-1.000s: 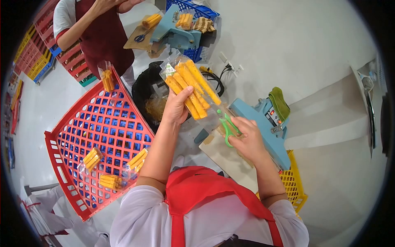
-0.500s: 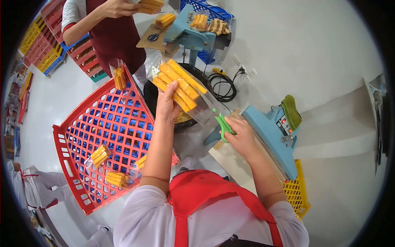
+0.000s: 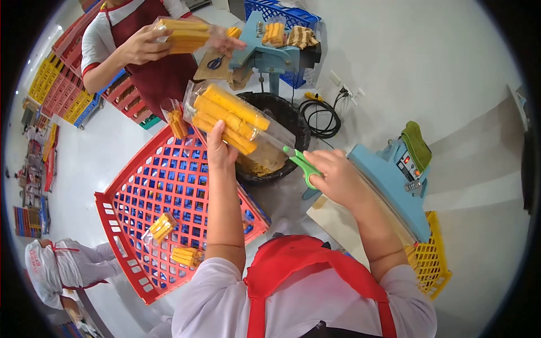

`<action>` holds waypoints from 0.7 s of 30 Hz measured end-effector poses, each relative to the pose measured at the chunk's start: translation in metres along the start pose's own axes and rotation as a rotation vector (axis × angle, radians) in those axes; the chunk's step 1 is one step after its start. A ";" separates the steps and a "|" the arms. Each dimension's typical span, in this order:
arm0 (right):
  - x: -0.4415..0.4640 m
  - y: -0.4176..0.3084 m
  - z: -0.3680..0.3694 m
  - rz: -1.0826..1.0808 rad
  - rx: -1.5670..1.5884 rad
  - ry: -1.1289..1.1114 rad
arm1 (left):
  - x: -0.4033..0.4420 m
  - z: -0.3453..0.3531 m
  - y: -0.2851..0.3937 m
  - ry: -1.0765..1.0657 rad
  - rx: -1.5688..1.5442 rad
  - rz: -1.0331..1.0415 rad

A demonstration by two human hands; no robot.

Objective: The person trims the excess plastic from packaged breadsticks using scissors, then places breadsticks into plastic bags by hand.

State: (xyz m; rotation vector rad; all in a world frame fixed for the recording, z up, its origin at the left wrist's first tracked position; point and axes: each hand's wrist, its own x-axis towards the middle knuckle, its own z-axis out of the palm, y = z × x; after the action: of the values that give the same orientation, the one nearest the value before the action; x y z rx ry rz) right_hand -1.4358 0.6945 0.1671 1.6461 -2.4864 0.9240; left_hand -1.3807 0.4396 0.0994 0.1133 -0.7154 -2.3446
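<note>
The left hand (image 3: 222, 149) is left of the frame's centre, its thumb pressed on the near edge of a clear plastic pack of thick yellow-orange sticks (image 3: 230, 119), its other fingers mostly hidden by the pack. The pack tilts, its sticks slanting from upper left to lower right, and its stick-free end of clear film stretches toward the middle of the frame. There the right hand (image 3: 337, 177) has its fingers curled around the handles of green scissors (image 3: 304, 165), whose tips are at the film's edge; whether they touch it I cannot tell. Behind and below the pack is a round black-lined bin (image 3: 290, 115) with yellowish scraps inside. A red lattice plastic crate (image 3: 103, 209) fills the lower left, with small bags of yellow sticks (image 3: 163, 226) lying on its lattice. Right of centre is a light-blue metal machine (image 3: 389, 186) with a green cloth (image 3: 416, 147) draped on it, and a yellow plastic crate (image 3: 439, 262) sits near its lower end. At upper left, a co-worker in a maroon apron (image 3: 163, 79) holds another clear pack of sticks (image 3: 185, 37), beside a second light-blue machine (image 3: 273, 58) at the top of the frame.
</note>
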 end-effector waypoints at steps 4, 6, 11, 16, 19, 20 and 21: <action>0.001 -0.016 -0.002 0.071 0.138 -0.045 | -0.002 -0.008 0.003 -0.132 -0.097 -0.025; 0.000 -0.014 0.008 0.122 0.313 -0.023 | 0.000 -0.012 0.002 -0.192 -0.175 -0.021; 0.000 0.000 0.026 0.013 0.417 0.013 | 0.004 -0.023 -0.001 -0.269 -0.238 -0.043; -0.018 0.004 0.032 -0.015 0.254 0.106 | 0.010 -0.032 -0.001 -0.195 -0.248 0.001; -0.030 0.000 0.037 0.054 0.236 0.094 | 0.013 -0.034 0.000 -0.201 -0.217 0.021; -0.034 0.002 0.041 0.056 0.236 0.151 | 0.013 -0.035 0.001 -0.188 -0.236 0.019; -0.038 0.005 0.042 0.058 0.235 0.206 | 0.014 -0.036 0.001 -0.174 -0.255 0.017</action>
State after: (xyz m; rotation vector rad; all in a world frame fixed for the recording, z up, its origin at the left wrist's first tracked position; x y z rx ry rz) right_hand -1.4106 0.7069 0.1177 1.4525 -2.3746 1.3637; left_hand -1.3815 0.4131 0.0715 -0.2104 -0.4894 -2.4268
